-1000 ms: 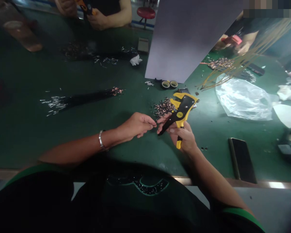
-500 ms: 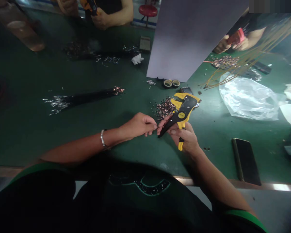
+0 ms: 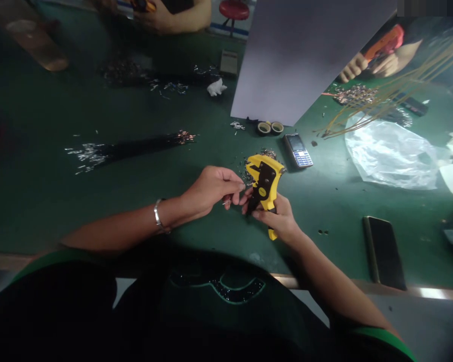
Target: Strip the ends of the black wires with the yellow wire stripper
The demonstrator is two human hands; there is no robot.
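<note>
My right hand [image 3: 281,217] is closed around the handles of a yellow and black wire stripper [image 3: 266,182], whose jaws point up and to the left. My left hand [image 3: 221,188] is closed in a pinch right beside it, fingertips close to those of the right hand. A small silvery tip of a thin wire [image 3: 225,203] shows under the left fingers; the rest is hidden. Behind the stripper lies a pile of small copper-coloured clippings [image 3: 269,152], partly covered by the tool. To the left is a bundle of black wires [image 3: 139,147] with silvery and coppery ends.
A keypad phone [image 3: 298,151], two tape rolls [image 3: 264,128] and an upright grey panel [image 3: 279,65] stand ahead. At right are a clear plastic bag [image 3: 390,153], yellowish wires [image 3: 392,90] and a smartphone [image 3: 384,251]. Co-workers' hands [image 3: 385,64] hold tools across the table.
My right hand has moved left with the wire stripper, which now stands more upright, uncovering the keypad phone. My left hand has shifted slightly, and a silvery tip now shows under its fingers.
</note>
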